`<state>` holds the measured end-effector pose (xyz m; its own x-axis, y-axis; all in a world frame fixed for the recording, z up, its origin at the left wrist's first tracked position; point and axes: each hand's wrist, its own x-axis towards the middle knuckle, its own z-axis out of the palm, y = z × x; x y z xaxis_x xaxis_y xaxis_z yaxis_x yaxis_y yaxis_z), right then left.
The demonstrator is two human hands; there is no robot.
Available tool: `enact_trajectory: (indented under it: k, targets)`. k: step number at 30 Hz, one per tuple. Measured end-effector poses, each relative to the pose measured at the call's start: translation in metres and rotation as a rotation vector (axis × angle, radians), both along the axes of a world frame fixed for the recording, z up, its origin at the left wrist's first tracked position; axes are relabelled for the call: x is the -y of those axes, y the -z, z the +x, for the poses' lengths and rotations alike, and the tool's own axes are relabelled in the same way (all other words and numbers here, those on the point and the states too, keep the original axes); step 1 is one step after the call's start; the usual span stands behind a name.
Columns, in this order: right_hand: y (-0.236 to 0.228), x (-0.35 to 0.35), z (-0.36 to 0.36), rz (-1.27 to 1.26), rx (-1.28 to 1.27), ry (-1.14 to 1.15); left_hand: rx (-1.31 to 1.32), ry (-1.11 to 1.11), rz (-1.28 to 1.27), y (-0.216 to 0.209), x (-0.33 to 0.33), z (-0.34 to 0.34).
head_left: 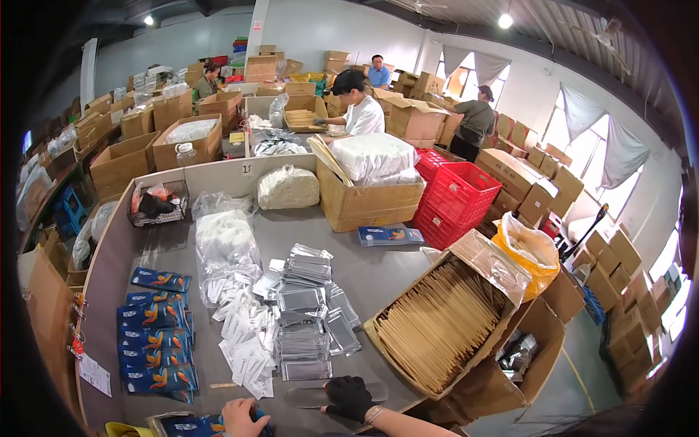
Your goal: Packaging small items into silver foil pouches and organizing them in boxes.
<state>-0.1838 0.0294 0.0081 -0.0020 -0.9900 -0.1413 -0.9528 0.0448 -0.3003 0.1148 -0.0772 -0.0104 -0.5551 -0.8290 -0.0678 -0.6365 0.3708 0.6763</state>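
Note:
At the table's front edge my bare left hand (244, 417) is closed over a blue packet (193, 425) with an orange print. My right hand (349, 399), in a black fingerless glove, is curled on a flat, see-through piece with rounded ends (304, 396) lying on the table. Just beyond it are stacked silvery flat packets (303, 342). Left of those spreads a pile of small white sachets (244, 335), running up to a plastic bag of white packets (226, 244). Overlapping blue printed packets (155, 342) form a column at the left.
An open carton of tightly packed brown cardboard pieces (440, 320) stands on the right, with another carton (546, 342) beside it. At the back are a box with a white wrapped bundle (375, 156), red crates (459, 197) and a wire basket (160, 204). Several people work beyond.

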Motion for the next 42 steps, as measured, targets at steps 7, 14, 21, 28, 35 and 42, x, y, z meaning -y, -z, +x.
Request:
enact_trajectory:
  k: [7,14,21,28,35,42]
  targets:
    - [0.004,-0.002,-0.007,0.011,-0.006,-0.032,0.207,-0.056,-0.097,-0.038,-0.019,-0.008]
    - [-0.022,0.003,0.009,0.080,0.140,-0.032,0.397,-0.186,-0.084,-0.032,-0.025,0.001]
    - [-0.018,0.005,0.026,0.011,0.170,-0.119,0.373,-0.157,-0.101,-0.022,-0.020,0.003]
    - [-0.025,0.007,0.036,0.058,0.159,-0.184,0.278,-0.234,-0.242,0.008,-0.026,0.013]
    - [-0.021,0.009,0.038,0.053,0.151,-0.200,0.297,-0.127,-0.735,0.087,-0.001,0.041]
    - [-0.025,0.017,0.046,0.104,0.199,-0.207,0.329,0.016,-1.280,0.092,0.003,0.044]
